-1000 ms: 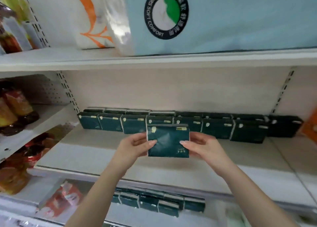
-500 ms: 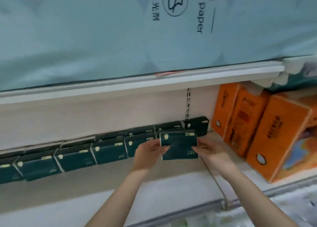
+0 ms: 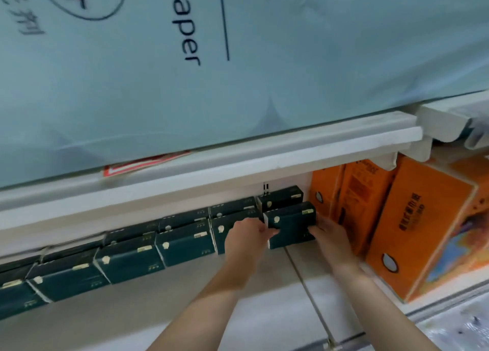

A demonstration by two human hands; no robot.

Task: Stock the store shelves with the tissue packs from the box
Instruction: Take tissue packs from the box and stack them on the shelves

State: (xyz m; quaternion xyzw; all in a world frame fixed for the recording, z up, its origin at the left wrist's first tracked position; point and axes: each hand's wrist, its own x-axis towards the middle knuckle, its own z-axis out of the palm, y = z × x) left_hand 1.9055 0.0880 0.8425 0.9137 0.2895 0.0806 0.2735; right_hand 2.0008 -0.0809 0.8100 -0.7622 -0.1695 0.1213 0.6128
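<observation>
You're facing a white shelf (image 3: 185, 324), its bare front running under your forearms, with a thin rail (image 3: 307, 284) crossing it front to back. Overhead, the upper shelf (image 3: 238, 162) carries a big pale blue bale (image 3: 291, 59) printed "paper", and a red tag (image 3: 143, 165) pokes out beneath it. Dark green rows (image 3: 182, 242) of tissue packs, two deep, line the back of the shelf. Orange boxes (image 3: 423, 231) stand at the right, just beside the rows' end.

Both bare arms reach forward, palms turned toward each other. Your left grip (image 3: 246, 234) pinches the left edge of the pack (image 3: 291, 226), fingers curled over its front. Your right grip (image 3: 330, 236) curls round its lower right corner. The pack stands upright at the right end of the front row, between its neighbour and the orange boxes, with a back-row pack close behind. Whether its base touches the shelf, I can't tell.
</observation>
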